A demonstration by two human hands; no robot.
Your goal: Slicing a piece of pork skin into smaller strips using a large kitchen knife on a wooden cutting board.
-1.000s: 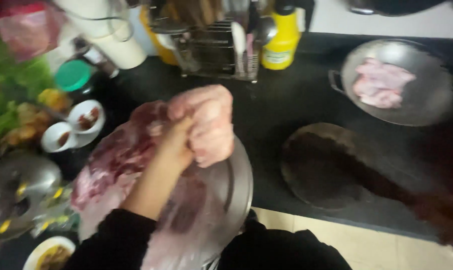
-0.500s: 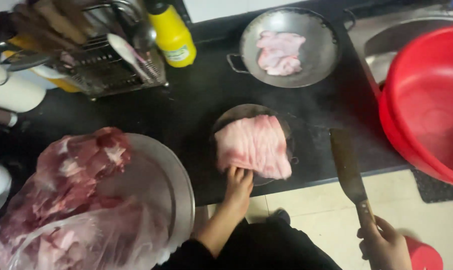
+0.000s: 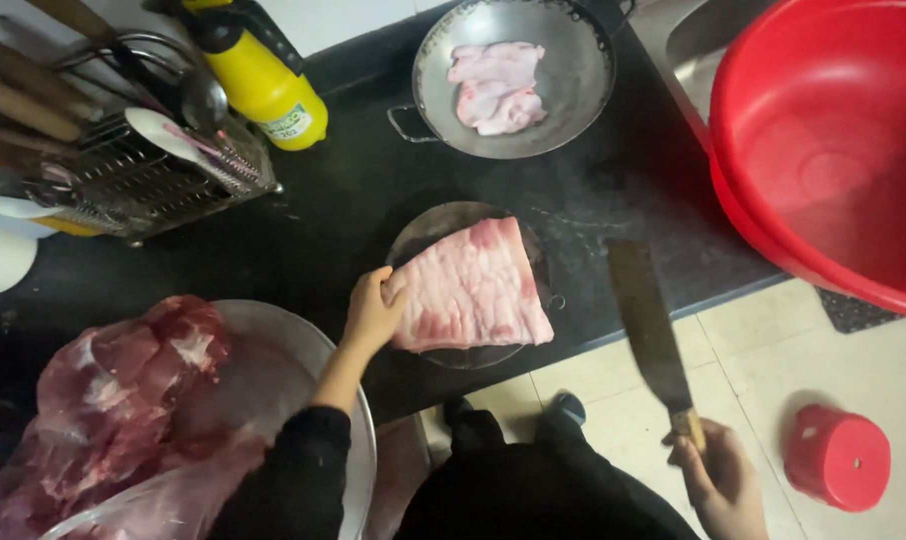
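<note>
A pink slab of raw pork lies on a round dark chopping board at the counter's front edge. My left hand grips the slab's left edge. My right hand is low at the right, shut on the wooden handle of a long cleaver, whose blade points up towards the counter, to the right of the slab.
A big metal bowl heaped with raw red meat sits at the left. A metal pan with pale meat pieces stands behind. A yellow bottle and a utensil rack are far left, a red basin at right, a small red stool on the floor.
My left hand carried the pork slab from the meat bowl to the chopping board and now holds its left edge. The cleaver in my right hand has come closer to the board.
</note>
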